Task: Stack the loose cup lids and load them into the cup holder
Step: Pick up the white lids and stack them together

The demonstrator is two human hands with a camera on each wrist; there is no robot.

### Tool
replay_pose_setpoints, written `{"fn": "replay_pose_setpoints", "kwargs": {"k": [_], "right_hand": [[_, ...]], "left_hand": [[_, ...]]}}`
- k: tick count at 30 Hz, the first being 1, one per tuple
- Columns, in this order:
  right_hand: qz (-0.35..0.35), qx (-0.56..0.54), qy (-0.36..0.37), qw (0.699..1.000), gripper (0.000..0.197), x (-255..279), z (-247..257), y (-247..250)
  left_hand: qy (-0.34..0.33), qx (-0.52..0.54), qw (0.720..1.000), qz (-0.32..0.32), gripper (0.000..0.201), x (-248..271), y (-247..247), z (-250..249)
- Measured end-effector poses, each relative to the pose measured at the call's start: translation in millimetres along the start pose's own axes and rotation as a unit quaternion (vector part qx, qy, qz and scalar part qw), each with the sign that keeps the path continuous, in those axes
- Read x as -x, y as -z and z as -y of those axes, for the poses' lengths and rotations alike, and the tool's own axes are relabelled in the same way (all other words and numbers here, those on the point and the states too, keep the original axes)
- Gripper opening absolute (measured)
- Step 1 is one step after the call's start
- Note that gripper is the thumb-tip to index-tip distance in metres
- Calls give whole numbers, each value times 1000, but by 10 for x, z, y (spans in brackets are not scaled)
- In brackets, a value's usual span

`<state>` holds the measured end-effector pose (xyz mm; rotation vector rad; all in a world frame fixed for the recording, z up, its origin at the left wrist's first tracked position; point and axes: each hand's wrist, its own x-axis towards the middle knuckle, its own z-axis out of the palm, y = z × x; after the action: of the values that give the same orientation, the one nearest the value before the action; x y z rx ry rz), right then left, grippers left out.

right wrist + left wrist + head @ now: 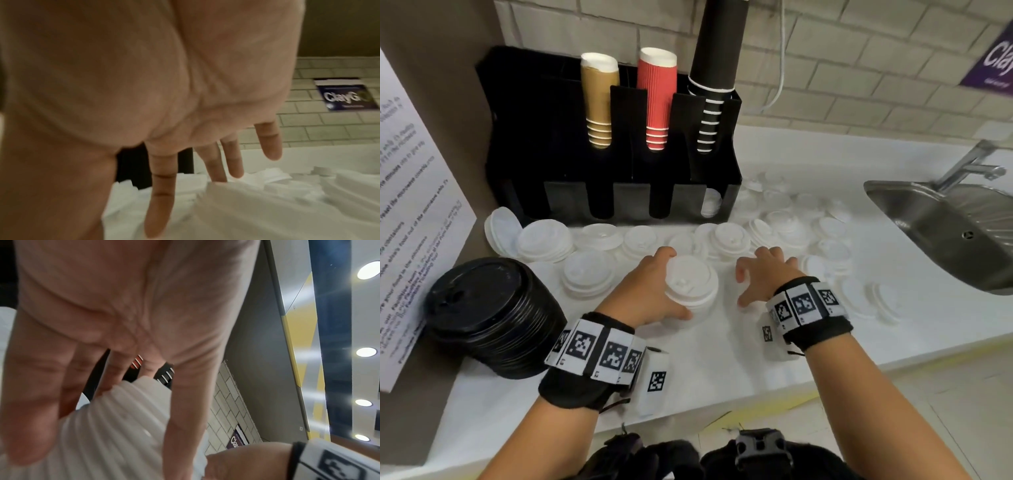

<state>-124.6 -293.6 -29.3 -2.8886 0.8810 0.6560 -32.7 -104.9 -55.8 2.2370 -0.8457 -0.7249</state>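
Hands: left hand (654, 287) curled round a stack of white lids (690, 286) standing on the white bench (722, 359), thumb on the near side, fingers on the far side; right hand (765, 274) just beside the stack, fingers spread and straight, holding nothing. Loose white lids (787, 226) scattered across the bench. Black cup holder (616, 137) against the wall with three cup stacks. Stack of black lids (493, 315) at left. Steel sink (941, 226) at right.
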Motion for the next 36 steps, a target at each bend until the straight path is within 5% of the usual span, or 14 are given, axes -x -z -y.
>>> {"fn": "replay_pose_setpoints", "kwargs": {"k": [3, 9, 17, 19, 22, 25, 36], "right_hand": [[16, 41, 3, 999, 44, -77, 30, 34], [-18, 38, 27, 999, 62, -133, 44, 58], [-70, -83, 41, 993, 54, -12, 3, 232], [-96, -196, 67, 974, 52, 80, -68, 276], [-126, -378, 146, 906, 48, 260, -65, 254], [-123, -434, 200, 870, 41, 333, 84, 145], [-133, -350, 219, 901, 42, 211, 468, 15]], "left_hand": [[-7, 12, 1000, -2, 87, 18, 18, 11], [-20, 14, 1000, 2, 92, 63, 48, 11], [-31, 42, 999, -8, 85, 60, 31, 52], [-33, 50, 998, -12, 84, 58, 19, 70], [-30, 50, 998, -14, 87, 54, 15, 69], [-29, 57, 998, -16, 90, 55, 14, 62], [-15, 117, 993, -30, 76, 35, -19, 139]]}}
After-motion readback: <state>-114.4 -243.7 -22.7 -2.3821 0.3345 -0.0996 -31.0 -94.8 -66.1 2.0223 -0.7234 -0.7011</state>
